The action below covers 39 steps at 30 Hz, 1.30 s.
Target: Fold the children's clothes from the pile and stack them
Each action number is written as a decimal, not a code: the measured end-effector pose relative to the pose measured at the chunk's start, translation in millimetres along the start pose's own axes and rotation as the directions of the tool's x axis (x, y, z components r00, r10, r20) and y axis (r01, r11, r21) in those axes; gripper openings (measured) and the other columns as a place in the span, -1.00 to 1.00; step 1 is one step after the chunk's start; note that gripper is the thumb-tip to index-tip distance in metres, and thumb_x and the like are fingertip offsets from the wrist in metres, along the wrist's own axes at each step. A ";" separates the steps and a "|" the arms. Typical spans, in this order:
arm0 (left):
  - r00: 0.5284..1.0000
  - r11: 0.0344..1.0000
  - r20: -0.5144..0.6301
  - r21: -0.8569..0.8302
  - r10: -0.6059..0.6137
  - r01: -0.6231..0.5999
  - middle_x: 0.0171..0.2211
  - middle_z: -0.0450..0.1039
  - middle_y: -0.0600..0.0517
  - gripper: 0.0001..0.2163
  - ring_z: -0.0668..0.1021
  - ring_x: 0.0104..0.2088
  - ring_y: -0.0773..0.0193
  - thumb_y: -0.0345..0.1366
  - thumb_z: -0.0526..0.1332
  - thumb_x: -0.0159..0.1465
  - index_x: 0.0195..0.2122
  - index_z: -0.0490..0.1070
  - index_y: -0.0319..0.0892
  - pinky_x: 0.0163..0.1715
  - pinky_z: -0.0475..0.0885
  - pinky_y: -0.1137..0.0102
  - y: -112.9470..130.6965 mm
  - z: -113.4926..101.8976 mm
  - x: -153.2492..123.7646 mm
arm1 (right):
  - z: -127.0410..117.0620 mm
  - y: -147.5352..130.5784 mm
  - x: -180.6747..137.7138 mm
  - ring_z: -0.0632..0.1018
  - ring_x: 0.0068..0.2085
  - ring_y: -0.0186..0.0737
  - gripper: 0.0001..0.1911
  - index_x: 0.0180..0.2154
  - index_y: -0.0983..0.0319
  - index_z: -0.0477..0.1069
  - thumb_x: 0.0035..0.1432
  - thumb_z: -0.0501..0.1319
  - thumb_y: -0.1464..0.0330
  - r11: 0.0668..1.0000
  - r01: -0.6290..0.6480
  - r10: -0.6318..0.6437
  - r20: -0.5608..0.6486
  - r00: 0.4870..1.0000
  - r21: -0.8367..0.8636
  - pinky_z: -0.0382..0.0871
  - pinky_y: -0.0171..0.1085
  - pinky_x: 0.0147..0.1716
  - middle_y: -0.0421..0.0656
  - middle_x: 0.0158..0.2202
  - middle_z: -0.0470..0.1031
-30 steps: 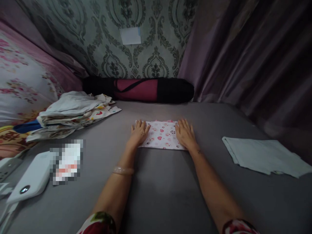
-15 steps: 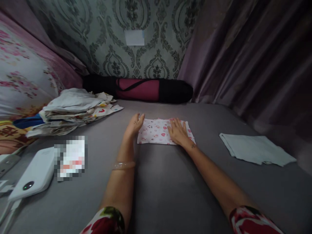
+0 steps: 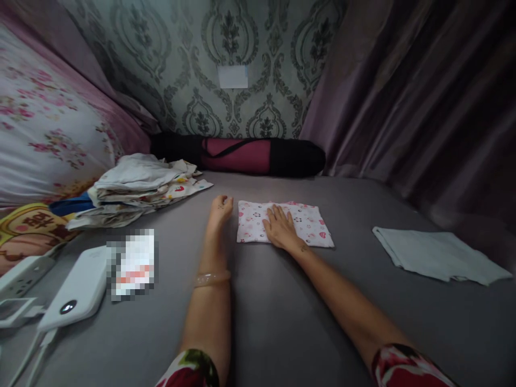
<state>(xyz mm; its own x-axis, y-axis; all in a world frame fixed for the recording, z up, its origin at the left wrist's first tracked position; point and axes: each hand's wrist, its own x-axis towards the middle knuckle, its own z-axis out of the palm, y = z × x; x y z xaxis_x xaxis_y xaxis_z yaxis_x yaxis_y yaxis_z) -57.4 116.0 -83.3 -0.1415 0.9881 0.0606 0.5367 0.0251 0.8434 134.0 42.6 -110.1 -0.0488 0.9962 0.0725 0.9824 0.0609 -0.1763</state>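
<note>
A white cloth with pink hearts and small flower prints [image 3: 310, 220] lies folded into a flat rectangle in the middle of the grey surface. My right hand [image 3: 279, 227] rests palm down on it, fingers stretched out and spread, a little left of its centre. Just off the cloth's left edge is my left hand [image 3: 220, 209], apart from it, with its fingers curled in and nothing visible in them. A translucent bangle [image 3: 212, 279] circles my left wrist.
Right of the cloth lies a folded pale cloth [image 3: 441, 255]. At the left are a stack of folded clothes [image 3: 137, 180], a white power bank [image 3: 78, 287] with cables, a power strip [image 3: 26, 274] and a blurred packet [image 3: 135, 263]. A black-and-maroon long bag [image 3: 237, 156] lies against the wall.
My right hand has slid left across the printed cloth, from its right part to near its middle. My left hand has come away from the left edge and its fingers have curled. The view has shifted slightly.
</note>
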 end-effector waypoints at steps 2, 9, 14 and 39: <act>1.000 1.000 0.001 0.004 0.020 -0.020 -0.01 0.45 -0.25 -0.65 0.49 0.01 0.10 -0.22 0.08 0.29 0.00 0.38 -0.34 0.00 0.35 0.30 -2.7 1.6 1.6 | 1.9 -13.8 4.2 -0.11 0.36 -0.06 -0.38 0.31 0.35 0.01 0.35 -0.20 0.15 0.998 0.054 -0.052 -0.068 0.996 0.019 -0.33 0.04 0.28 0.02 0.38 -0.13; 1.000 0.999 0.019 0.034 0.006 -0.007 -0.02 0.46 -0.24 -0.69 0.51 -0.01 0.11 -0.25 0.10 0.27 -0.04 0.40 -0.33 -0.01 0.37 0.31 -7.0 6.5 5.1 | 13.3 -28.5 13.1 -0.07 0.36 -0.10 -0.36 0.32 0.29 -0.02 0.35 -0.23 0.10 0.991 0.096 -0.096 -0.006 0.995 0.097 -0.30 0.02 0.28 -0.01 0.37 -0.08; 1.000 0.999 0.002 0.047 0.007 -0.007 -0.07 0.50 -0.23 -0.71 0.53 -0.05 0.11 -0.27 0.08 0.27 -0.08 0.43 -0.31 -0.03 0.38 0.30 -8.1 8.9 3.9 | 4.3 -30.4 17.7 -0.10 0.36 -0.07 -0.36 0.32 0.30 -0.03 0.35 -0.22 0.11 0.991 0.061 -0.073 0.097 0.993 0.119 -0.29 0.09 0.26 0.00 0.38 -0.13; 0.944 0.893 0.225 0.330 0.241 -0.307 0.01 0.45 -0.20 -0.62 0.45 0.07 0.14 -0.48 -0.05 0.25 0.06 0.35 -0.25 0.06 0.30 0.32 23.2 54.4 -15.5 | -18.8 12.2 -3.3 -0.10 0.36 -0.08 -0.38 0.30 0.41 0.02 0.33 -0.16 0.20 0.993 0.091 -0.091 0.000 0.996 0.069 -0.37 0.00 0.29 0.04 0.37 -0.09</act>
<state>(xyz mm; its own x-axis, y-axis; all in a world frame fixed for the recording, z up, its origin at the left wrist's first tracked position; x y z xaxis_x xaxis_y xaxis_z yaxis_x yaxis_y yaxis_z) 2.5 109.4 -93.6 0.1832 0.9730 0.1406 0.7971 -0.2307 0.5580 149.5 38.9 -94.0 -0.1381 0.9865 0.0878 0.9591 0.1553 -0.2365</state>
